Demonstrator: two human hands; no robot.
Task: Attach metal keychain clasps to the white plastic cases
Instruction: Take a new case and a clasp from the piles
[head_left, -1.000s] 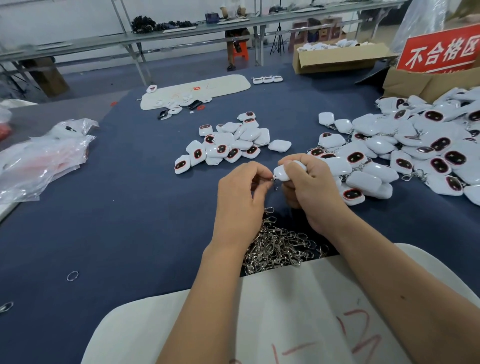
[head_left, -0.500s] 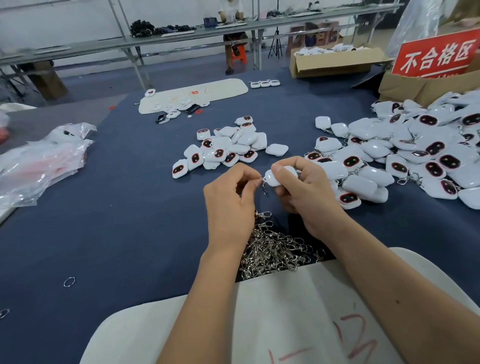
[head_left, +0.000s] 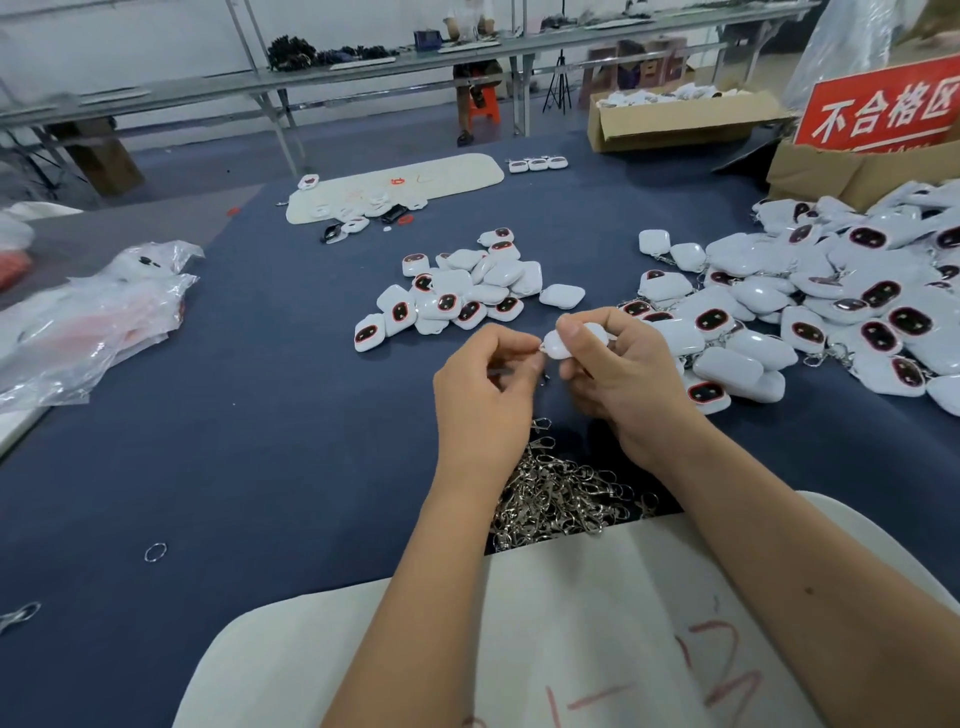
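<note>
Clipping step is being worked at frame centre | white case (head_left: 561, 343) is being clamped by right hand (head_left: 618, 379) | clasp, barely visible, is being pinched by left hand (head_left: 483, 395) | next: ring is being lined up with case corner, judged.

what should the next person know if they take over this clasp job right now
Right hand: pinching one white case above the cloth.
Left hand: fingertips at the case's corner, apparently working a clasp on; the clasp itself is mostly hidden.
Clasp pile: on the cloth under the wrists, by the white board.
Middle pile: cases, apparently without clasps.
Right pile: cases, several with clasps showing.
Done: seemingly the right pile.
Left: finish this case, then the middle pile.
</note>
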